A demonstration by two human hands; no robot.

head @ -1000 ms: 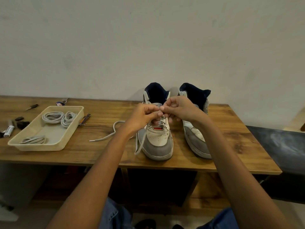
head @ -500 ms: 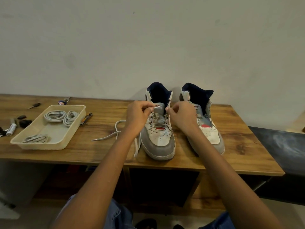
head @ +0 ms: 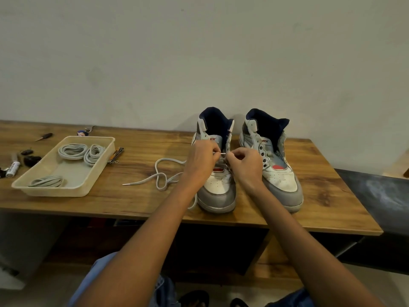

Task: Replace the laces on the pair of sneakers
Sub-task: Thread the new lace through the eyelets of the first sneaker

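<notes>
Head view, centre of frame: the left hand (head: 202, 160) and right hand (head: 243, 165) each pinch the white flat lace (head: 162, 173) over the left grey-and-white high-top sneaker (head: 218, 187) on the wooden table (head: 141, 196) — its tail trails left. Judged best: steady the tip, feed it squarely through the eyelet — then draw out slack.

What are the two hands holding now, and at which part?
Both the left hand and the right hand pinch the white lace near its tipped end, above the left sneaker. The rest trails loose on the table.
</notes>
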